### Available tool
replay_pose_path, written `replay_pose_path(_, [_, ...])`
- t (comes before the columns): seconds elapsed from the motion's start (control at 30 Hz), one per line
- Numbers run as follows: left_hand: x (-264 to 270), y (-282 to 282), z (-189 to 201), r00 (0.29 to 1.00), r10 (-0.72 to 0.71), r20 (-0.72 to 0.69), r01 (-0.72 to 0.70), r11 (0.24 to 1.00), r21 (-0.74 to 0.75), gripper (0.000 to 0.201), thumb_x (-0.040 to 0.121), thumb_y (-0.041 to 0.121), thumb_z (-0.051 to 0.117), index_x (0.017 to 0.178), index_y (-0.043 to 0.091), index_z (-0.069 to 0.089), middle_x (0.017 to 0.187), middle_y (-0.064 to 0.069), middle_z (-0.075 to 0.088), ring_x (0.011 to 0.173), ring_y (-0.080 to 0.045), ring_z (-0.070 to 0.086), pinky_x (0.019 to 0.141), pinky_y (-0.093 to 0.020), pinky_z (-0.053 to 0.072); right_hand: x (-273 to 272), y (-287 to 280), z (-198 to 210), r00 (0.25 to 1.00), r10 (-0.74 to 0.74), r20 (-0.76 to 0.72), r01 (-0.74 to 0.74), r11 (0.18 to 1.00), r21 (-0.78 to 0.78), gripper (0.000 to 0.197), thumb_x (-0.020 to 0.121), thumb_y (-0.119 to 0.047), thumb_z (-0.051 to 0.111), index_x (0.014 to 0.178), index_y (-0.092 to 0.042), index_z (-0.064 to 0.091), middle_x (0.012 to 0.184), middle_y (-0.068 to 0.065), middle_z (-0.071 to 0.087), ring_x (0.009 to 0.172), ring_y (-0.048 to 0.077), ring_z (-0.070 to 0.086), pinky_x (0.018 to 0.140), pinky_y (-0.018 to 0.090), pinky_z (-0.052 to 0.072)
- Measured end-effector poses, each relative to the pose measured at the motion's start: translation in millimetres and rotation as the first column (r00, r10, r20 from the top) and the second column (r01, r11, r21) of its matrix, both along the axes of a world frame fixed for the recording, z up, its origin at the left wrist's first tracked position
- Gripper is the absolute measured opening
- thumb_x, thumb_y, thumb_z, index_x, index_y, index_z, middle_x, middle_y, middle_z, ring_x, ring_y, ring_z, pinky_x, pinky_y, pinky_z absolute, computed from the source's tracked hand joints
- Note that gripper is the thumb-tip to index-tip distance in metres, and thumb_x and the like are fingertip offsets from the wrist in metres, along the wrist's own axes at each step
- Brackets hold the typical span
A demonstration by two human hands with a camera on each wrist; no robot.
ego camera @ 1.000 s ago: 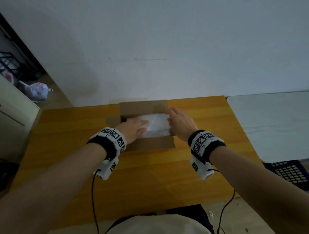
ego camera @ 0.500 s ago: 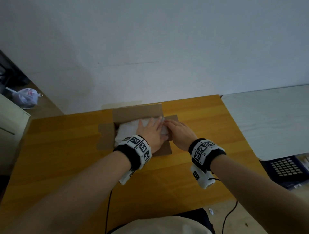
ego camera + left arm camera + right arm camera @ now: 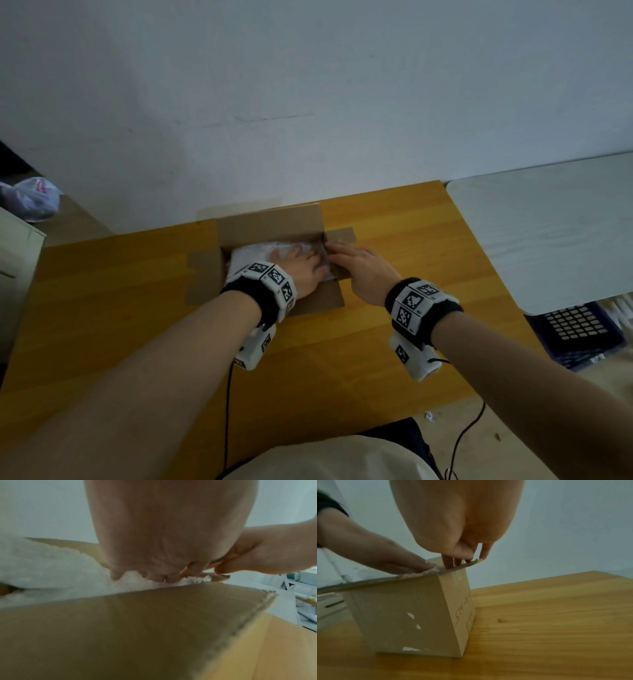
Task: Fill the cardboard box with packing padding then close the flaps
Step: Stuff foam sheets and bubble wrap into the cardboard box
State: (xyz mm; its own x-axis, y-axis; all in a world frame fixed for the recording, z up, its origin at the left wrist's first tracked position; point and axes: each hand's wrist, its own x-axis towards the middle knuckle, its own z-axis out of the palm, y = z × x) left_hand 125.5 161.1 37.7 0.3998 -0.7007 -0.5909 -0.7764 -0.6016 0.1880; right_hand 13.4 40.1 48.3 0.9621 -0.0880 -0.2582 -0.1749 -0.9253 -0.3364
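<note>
An open cardboard box [image 3: 318, 303] stands on the wooden table [image 3: 411, 274], its back flap [image 3: 270, 222] upright and its left flap [image 3: 203, 274] spread outward. White padding [image 3: 251, 253] fills the inside. My left hand [image 3: 305, 269] lies flat on the right part of the padding [image 3: 51, 568] and presses it down with straight fingers [image 3: 412, 562]. My right hand [image 3: 356, 265] pinches the edge of the short right flap [image 3: 342, 236], with the flap's edge [image 3: 462, 565] between thumb and fingers. The front flap [image 3: 137, 628] sticks out toward me.
A white wall stands close behind the box. A white table [image 3: 548, 233] adjoins on the right, with a dark blue crate [image 3: 575, 329] beneath it. To the left are a pale cabinet [image 3: 17, 260] and a plastic bag [image 3: 32, 198] on the floor.
My left hand has slid rightward across the padding to its right side. My right hand has stayed at the box's right edge and now holds the right flap.
</note>
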Motion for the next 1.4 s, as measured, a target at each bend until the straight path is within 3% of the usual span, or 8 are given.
replay_pose_path(0.2, [2.5,4.4,-1.6,0.997,-0.067,0.043,0.065,0.997,0.036,0.060,0.100,0.045,0.024,0.151,0.025,-0.002,0.159,0.005,-0.007,0.147,-0.022,-0.001,0.117,-0.053,0.006,-7.1,1.5,7.7,0.970,0.199,-0.140,-0.215,0.970,-0.115,0.072,0.082,0.009,0.039,0.143,-0.030,0.034,0.156,-0.007,0.025,0.148,0.011,0.006,0.119,0.037,0.004])
replay_pose_path(0.43, [1.3,1.6,-2.7,0.996,-0.080,0.035,0.078,0.996,0.038,0.063,0.101,0.030,0.034,0.151,0.023,-0.003,0.159,0.002,-0.009,0.147,-0.022,-0.003,0.116,-0.053,0.006,-2.9,9.0,17.6,0.924,0.262,-0.279,-0.336,0.904,-0.264,0.058,0.090,0.002,0.035,0.143,-0.020,0.035,0.156,-0.005,0.024,0.148,0.013,0.002,0.119,0.043,0.003])
replay_pose_path(0.53, [2.1,12.9,2.6,0.988,-0.130,0.084,0.132,0.991,-0.016,0.055,0.102,0.024,0.030,0.151,0.023,0.005,0.160,0.001,-0.005,0.147,-0.021,-0.001,0.117,-0.050,0.010,-1.7,11.7,22.2,0.967,0.191,-0.171,-0.221,0.959,-0.179,0.056,0.086,0.005,0.037,0.135,-0.018,0.046,0.149,-0.001,0.039,0.144,0.013,0.021,0.118,0.035,0.009])
replay_pose_path(0.67, [-2.4,44.4,13.9,0.986,-0.100,0.137,0.112,0.990,-0.089,0.054,0.103,0.033,0.025,0.151,0.024,0.002,0.159,0.000,-0.009,0.147,-0.019,-0.006,0.119,-0.044,0.004,-2.4,16.9,23.9,0.998,0.063,0.032,-0.060,0.995,-0.076,0.045,0.090,0.000,0.041,0.131,-0.013,0.050,0.136,0.006,0.053,0.127,0.025,0.046,0.104,0.035,0.035])
replay_pose_path(0.87, [-20.0,96.4,13.9,0.966,0.085,0.243,-0.046,0.986,-0.161,0.061,0.101,0.043,0.017,0.151,0.017,-0.007,0.159,-0.009,-0.008,0.147,-0.023,0.001,0.120,-0.039,0.009,7.8,42.1,17.5,0.988,0.146,-0.048,-0.149,0.987,-0.061,0.048,0.101,-0.027,0.031,0.148,-0.023,0.023,0.158,0.002,0.019,0.143,0.023,0.024,0.116,0.039,0.023])
replay_pose_path(1.03, [-35.4,118.6,0.8,0.925,0.215,0.315,-0.157,0.967,-0.198,0.061,0.100,0.046,0.011,0.151,0.013,0.009,0.159,-0.011,0.005,0.146,-0.024,0.010,0.119,-0.039,0.012,19.1,60.1,8.4,0.968,0.188,-0.166,-0.203,0.976,-0.080,0.053,0.100,-0.044,0.024,0.149,-0.036,0.004,0.160,0.003,-0.006,0.148,0.028,0.001,0.119,0.047,0.009])
replay_pose_path(1.27, [-39.4,108.7,-1.1,0.908,0.326,0.265,-0.274,0.937,-0.216,0.060,0.099,0.048,0.014,0.146,0.011,0.024,0.156,-0.021,0.013,0.142,-0.032,0.020,0.117,-0.043,0.020,34.4,63.1,2.7,0.975,0.072,-0.211,-0.096,0.990,-0.105,0.056,0.094,-0.060,0.021,0.145,-0.049,0.001,0.159,0.001,-0.017,0.145,0.040,-0.008,0.117,0.055,0.003])
replay_pose_path(1.4, [-31.5,93.9,5.0,0.895,0.430,0.116,-0.392,0.885,-0.251,0.059,0.100,0.042,0.024,0.150,0.019,0.003,0.157,-0.018,-0.001,0.137,-0.035,0.031,0.110,-0.044,0.033,39.0,64.1,1.9,0.960,0.059,-0.272,-0.078,0.995,-0.059,0.058,0.093,-0.061,0.021,0.146,-0.047,0.001,0.158,0.003,-0.018,0.144,0.042,-0.009,0.117,0.053,0.004])
